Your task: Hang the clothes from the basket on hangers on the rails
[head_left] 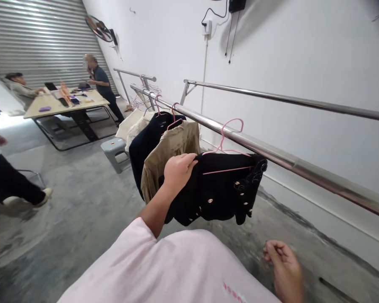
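My left hand (180,170) is closed on the left shoulder of a black button-up top (221,195) with gold-coloured buttons and a dark frilly trim. Inside the top's neck is a pink hanger (221,145); its hook stands at the metal rail (205,122), and I cannot tell if it rests on it. Just left of the top hang a tan shirt (177,145) and a navy garment (148,134). Low on the right, away from the clothes, my right hand (282,265) has its fingers curled in, with nothing visible in them.
A second metal rail (271,97) runs along the white wall. Cream garments (131,126) hang farther down, near a grey stool (113,149). Two people are at a table (39,105) at the back left. Another person's dark-trousered leg (9,181) shows at the left edge.
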Demonstrator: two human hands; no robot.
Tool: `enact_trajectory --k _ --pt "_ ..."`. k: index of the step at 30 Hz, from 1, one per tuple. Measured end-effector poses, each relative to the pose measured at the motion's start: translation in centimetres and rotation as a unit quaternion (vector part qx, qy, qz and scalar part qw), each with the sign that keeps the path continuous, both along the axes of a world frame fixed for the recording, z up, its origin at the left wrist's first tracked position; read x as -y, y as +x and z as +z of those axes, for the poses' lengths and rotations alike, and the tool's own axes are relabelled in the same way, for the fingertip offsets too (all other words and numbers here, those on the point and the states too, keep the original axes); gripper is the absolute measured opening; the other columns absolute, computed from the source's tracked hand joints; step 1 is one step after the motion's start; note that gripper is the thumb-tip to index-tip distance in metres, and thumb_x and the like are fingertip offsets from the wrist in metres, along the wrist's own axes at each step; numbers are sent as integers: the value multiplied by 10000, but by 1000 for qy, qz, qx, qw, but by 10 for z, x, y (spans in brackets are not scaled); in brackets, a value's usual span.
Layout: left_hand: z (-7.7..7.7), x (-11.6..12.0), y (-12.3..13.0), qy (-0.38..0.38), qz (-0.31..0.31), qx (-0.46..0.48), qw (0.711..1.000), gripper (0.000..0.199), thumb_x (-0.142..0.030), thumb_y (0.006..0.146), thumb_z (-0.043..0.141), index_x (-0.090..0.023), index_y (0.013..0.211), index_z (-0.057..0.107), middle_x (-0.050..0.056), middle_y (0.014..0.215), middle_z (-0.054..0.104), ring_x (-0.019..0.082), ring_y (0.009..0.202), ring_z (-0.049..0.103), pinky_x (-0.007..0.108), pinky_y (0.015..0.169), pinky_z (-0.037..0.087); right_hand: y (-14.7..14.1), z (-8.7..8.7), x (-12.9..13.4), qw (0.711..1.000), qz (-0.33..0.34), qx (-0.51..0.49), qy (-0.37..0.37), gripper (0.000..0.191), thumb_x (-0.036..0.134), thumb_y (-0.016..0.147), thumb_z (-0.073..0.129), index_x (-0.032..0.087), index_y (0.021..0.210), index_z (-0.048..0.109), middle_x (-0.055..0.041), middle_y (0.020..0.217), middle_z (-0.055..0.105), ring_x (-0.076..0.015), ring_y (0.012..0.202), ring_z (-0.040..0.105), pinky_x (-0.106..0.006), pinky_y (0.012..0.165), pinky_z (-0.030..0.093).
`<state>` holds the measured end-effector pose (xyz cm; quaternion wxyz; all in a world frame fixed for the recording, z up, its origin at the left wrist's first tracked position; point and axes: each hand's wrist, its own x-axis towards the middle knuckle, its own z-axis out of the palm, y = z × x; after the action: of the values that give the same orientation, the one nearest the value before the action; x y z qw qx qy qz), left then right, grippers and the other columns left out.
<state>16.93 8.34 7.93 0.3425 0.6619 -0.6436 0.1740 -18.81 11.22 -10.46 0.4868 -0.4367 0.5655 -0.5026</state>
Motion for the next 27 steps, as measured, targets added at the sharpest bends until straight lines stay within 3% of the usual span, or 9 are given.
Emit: enact_trajectory --k 6,13,19,24,27 --pt "-16 -15 -7 49 -2 1 999 186 -299 935 516 -214 983 674 12 903 696 172 811 639 309 702 397 -6 -15 -5 1000 -6 8 15 478 528 658 757 152 885 568 8 751 569 -108 653 497 -231 648 430" --pt "-10 -33 -9 85 -23 -35 996 231 -330 949 492 -199 1054 650 15 1001 693 191 924 637 329 778 415 2 -15 1 999 41 2 18 458 522 671 749 150 872 572 1 745 570 -111 641 500 -232 623 434" --pt "-10 -61 10 70 -84 -123 986 318 -385 980 422 -192 1104 643 42 970 647 163 921 588 312 833 426 21 -14 10 993 110 -25 26 488 576 667 722 141 836 578 -4 707 558 -117 612 487 -240 599 425" --pt "-19 -88 38 -36 4 -135 990 345 -404 969 439 -171 1115 648 77 1027 622 188 991 553 342 909 415 51 -11 21 977 202 -53 46 517 614 626 710 143 806 598 -27 694 565 -150 643 518 -255 577 433" --pt "-30 -106 51 -53 69 -141 986 313 -383 958 470 -184 1140 630 78 1098 599 192 1054 529 358 966 391 78 -1 28 939 329 -98 33 486 601 651 675 144 813 651 -51 720 597 -168 648 543 -280 586 457"
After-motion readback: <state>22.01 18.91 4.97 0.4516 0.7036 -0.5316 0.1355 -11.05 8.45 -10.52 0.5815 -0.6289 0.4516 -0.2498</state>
